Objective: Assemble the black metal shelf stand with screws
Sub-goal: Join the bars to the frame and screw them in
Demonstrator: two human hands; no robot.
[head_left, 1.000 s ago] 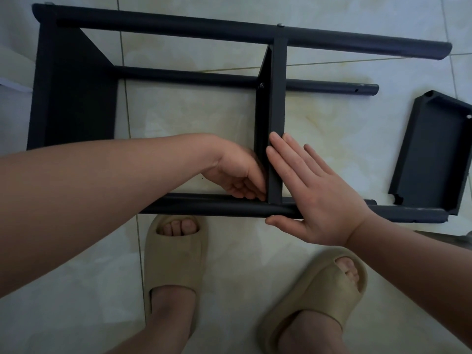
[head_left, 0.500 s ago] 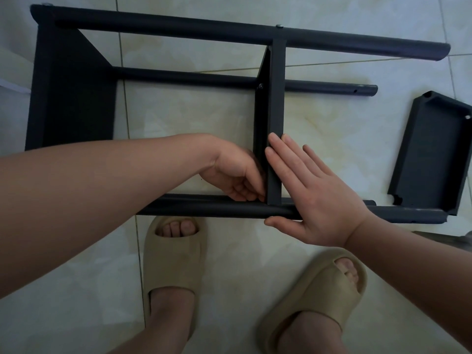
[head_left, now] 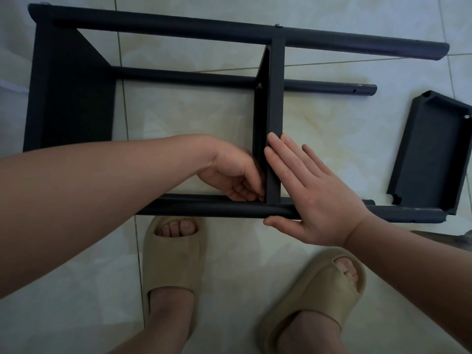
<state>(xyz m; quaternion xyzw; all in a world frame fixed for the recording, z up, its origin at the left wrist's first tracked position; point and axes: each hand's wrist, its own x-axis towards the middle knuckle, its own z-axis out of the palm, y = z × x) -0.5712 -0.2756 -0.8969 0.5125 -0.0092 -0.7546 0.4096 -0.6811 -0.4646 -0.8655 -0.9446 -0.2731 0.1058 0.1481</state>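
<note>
The black metal shelf stand (head_left: 163, 24) lies on its side on the tiled floor, with long round tubes running left to right. A shelf panel (head_left: 69, 98) closes its left end and a middle shelf panel (head_left: 274, 98) stands on edge between the tubes. My left hand (head_left: 233, 175) reaches in from the left, fingers curled at the joint where the middle panel meets the near tube (head_left: 204, 206); what they pinch is hidden. My right hand (head_left: 309, 192) lies flat, fingers apart, pressed against the right face of that panel and over the near tube.
A loose black shelf panel (head_left: 431, 154) lies at the right, leaning on the end of the near tube. My two feet in beige slippers (head_left: 171, 259) stand just in front of the stand. A screw head (head_left: 279, 25) shows on the far tube.
Almost nothing has moved; both hands stay at the same joint, and the left fingers have shifted slightly against the panel.
</note>
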